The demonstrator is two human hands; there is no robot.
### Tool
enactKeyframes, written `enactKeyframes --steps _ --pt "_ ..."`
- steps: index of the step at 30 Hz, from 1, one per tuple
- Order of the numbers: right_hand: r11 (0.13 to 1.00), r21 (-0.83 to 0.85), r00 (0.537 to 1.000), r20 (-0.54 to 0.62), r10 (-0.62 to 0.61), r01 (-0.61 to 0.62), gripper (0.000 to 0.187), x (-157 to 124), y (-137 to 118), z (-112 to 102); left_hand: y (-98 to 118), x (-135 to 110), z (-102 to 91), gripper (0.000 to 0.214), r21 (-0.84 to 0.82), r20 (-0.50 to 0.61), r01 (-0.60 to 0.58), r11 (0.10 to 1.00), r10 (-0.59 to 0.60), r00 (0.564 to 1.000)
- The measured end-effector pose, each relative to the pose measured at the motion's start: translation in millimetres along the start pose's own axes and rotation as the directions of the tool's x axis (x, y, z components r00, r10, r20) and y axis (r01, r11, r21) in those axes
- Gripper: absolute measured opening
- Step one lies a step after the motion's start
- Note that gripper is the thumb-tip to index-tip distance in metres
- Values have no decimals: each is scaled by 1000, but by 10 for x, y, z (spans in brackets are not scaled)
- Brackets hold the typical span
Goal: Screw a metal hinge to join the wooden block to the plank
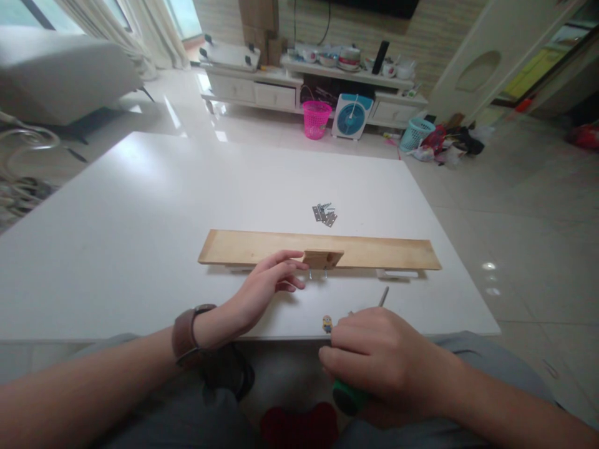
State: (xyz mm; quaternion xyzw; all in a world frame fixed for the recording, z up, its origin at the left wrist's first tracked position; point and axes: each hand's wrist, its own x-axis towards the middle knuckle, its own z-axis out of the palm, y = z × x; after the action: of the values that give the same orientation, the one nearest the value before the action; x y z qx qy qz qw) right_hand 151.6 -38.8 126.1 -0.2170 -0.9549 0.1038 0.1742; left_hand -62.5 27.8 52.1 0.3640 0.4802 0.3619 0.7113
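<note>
A long wooden board (253,245) lies across the white table, raised a little on white pieces beneath it. At its middle a small wooden block (317,259) stands against the near side, with two screws (326,274) sticking out below. My left hand (269,284) has its fingers stretched out at the block's left edge; whether they press on it I cannot tell. In my right hand (386,358) is a screwdriver (349,398) with a green handle, its metal shaft pointing away toward the board. Beyond the board sits a little pile of metal hinges (324,215) and screws.
A small yellow and blue cartoon figure (327,323) is at the near edge of the white table (116,249). Across the room stand a low cabinet (276,96), a pink basket (316,121) and a blue fan (352,118).
</note>
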Motion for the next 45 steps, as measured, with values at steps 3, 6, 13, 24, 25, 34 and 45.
enactKeyframes --steps 3,6,13,24,25,34,45 --pt "1000 -10 999 30 13 -13 13 -24 1 -5 6 3 5 42 -14 1 12 1000 -12 1000" --pt "1000 -14 999 41 23 -22 10 -34 0 -6 12 6 11 46 -17 3 7 1000 -7 1000" --pt "1000 -21 999 30 13 -12 11 -14 -27 4 11 13 -6 51 -18 0 17 1000 -17 1000" --pt "1000 -8 1000 12 6 -6 15 17 -11 6 38 -11 38 53 -64 -24 85 994 -87 996" --pt "1000 -6 1000 16 2 -2 15 22 -10 6 36 -7 37 53 -74 -19 105 992 -107 994" --pt "1000 -23 998 63 1 1 7 -35 -8 8 -8 14 32 57 -108 18 174 979 -173 985" --pt "1000 -21 999 49 5 -4 9 -16 -19 11 -47 21 24 46 -95 30 175 980 -173 985"
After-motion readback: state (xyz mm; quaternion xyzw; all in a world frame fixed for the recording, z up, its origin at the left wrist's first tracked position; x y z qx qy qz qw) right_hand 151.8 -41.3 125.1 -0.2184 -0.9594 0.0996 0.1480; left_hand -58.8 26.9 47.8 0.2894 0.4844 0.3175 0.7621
